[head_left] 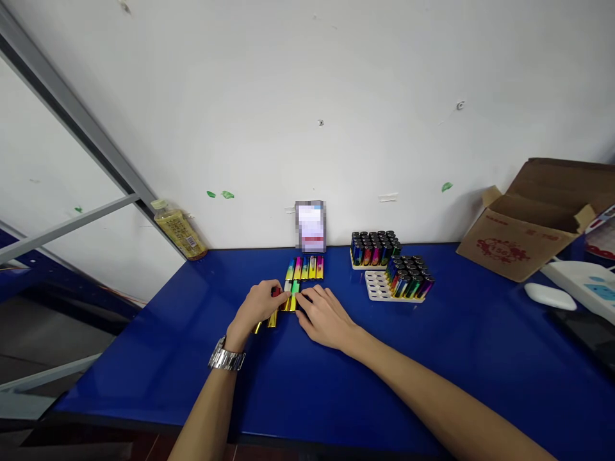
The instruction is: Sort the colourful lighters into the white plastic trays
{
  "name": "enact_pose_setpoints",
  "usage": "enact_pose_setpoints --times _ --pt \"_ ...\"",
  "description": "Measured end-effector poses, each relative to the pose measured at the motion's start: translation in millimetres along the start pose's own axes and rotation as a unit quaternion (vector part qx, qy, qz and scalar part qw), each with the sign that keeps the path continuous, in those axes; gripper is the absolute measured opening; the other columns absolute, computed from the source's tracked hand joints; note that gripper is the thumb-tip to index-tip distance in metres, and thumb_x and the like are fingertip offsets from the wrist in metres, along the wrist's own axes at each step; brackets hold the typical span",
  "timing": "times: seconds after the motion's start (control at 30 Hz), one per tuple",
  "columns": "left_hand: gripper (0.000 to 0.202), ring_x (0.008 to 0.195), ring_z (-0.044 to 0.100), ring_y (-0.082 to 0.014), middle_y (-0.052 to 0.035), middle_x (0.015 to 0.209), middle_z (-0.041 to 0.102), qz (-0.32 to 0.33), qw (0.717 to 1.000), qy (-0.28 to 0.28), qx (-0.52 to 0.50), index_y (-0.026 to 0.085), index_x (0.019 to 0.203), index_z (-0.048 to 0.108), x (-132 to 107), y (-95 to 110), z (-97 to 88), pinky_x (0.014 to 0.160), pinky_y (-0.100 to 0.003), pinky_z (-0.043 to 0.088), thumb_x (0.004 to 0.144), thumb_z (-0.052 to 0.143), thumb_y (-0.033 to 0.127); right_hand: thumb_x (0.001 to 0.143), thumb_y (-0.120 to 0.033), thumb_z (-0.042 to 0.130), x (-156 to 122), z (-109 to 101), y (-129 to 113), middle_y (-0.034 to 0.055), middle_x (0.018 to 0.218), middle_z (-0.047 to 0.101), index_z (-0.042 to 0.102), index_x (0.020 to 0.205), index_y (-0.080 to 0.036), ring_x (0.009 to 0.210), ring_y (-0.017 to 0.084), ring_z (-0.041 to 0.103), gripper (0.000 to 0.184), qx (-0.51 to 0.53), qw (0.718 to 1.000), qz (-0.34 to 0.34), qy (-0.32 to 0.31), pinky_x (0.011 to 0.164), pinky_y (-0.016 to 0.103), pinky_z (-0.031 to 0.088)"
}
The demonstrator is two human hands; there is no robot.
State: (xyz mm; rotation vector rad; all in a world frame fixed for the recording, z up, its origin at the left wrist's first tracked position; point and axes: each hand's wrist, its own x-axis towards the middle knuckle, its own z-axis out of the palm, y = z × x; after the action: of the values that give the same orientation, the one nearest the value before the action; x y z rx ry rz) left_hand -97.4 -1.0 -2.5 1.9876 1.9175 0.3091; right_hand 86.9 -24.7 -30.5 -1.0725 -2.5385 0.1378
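My left hand (pixel 259 306), with a metal watch on the wrist, and my right hand (pixel 323 315) meet over a near row of shiny coloured lighters (pixel 288 301) lying flat on the blue table (pixel 192 358). Both hands have their fingers curled onto lighters in that row. A second row of rainbow-coloured lighters (pixel 305 267) lies just behind, untouched.
Two white trays of upright lighters (pixel 375 248) (pixel 406 278) stand to the right. A blurred card (pixel 310 225) leans on the wall. A yellow drink bottle (pixel 179 230) leans at the back left. An open cardboard box (pixel 533 218), a white mouse (pixel 550 296) and a keyboard sit at right.
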Motion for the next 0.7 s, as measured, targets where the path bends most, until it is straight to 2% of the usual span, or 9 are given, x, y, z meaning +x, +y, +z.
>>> enact_pose_setpoints --times 0.13,0.23,0.37,0.47,0.57,0.7 --pt "0.038 0.050 0.044 -0.0133 0.0027 0.051 0.047 -0.009 0.999 0.028 -0.043 0.020 0.057 0.048 -3 2 -3.8 0.050 -0.023 0.028 0.076 0.052 0.052 0.093 -0.027 0.042 0 2 1 0.0131 0.106 0.060 0.056 0.117 -0.015 0.095 0.025 0.050 0.030 0.004 1.000 0.006 0.012 0.075 0.037 0.041" --pt "0.043 0.046 0.039 -0.0107 0.0058 0.048 0.040 -0.011 0.988 0.042 -0.145 0.020 0.055 0.043 -8 9 -8.0 0.045 -0.022 0.026 0.072 0.058 0.056 0.093 -0.029 0.043 0 0 1 0.0117 0.103 0.062 0.058 0.113 -0.015 0.093 0.024 0.052 0.029 0.037 0.998 0.016 0.039 0.076 0.036 0.041" --pt "0.040 0.042 0.037 -0.0086 0.0083 0.049 0.040 0.017 0.953 0.009 -0.303 0.019 0.066 0.046 -13 24 -5.0 0.040 -0.020 0.028 0.070 0.063 0.055 0.093 -0.027 0.042 -1 -5 0 0.0070 0.085 0.065 0.063 0.089 -0.016 0.080 0.018 0.055 0.023 0.151 0.984 0.025 0.094 0.076 0.031 0.042" --pt "0.039 0.044 0.044 -0.0089 0.0068 0.052 0.047 0.050 0.927 0.003 -0.373 0.018 0.071 0.049 -14 36 3.4 0.041 -0.019 0.034 0.071 0.064 0.053 0.089 -0.028 0.049 -1 -6 -5 0.0030 0.073 0.062 0.057 0.072 -0.018 0.072 0.015 0.054 0.021 0.230 0.966 0.033 0.111 0.068 0.027 0.041" --pt "0.041 0.041 0.046 -0.0088 0.0055 0.050 0.050 0.043 0.908 0.003 -0.417 0.018 0.072 0.050 -12 42 9.6 0.039 -0.019 0.034 0.074 0.060 0.057 0.086 -0.031 0.052 -1 -4 -10 0.0002 0.065 0.058 0.051 0.064 -0.019 0.066 0.014 0.051 0.025 0.258 0.955 0.084 0.117 0.061 0.024 0.036" --pt "0.043 0.029 0.032 -0.0056 0.0096 0.039 0.038 0.019 0.895 -0.003 -0.445 0.020 0.069 0.046 -10 39 10.4 0.032 -0.017 0.024 0.076 0.056 0.060 0.086 -0.032 0.049 1 -5 -11 -0.0019 0.060 0.057 0.051 0.061 -0.019 0.056 0.011 0.048 0.028 0.245 0.947 0.182 0.103 0.054 0.023 0.030"
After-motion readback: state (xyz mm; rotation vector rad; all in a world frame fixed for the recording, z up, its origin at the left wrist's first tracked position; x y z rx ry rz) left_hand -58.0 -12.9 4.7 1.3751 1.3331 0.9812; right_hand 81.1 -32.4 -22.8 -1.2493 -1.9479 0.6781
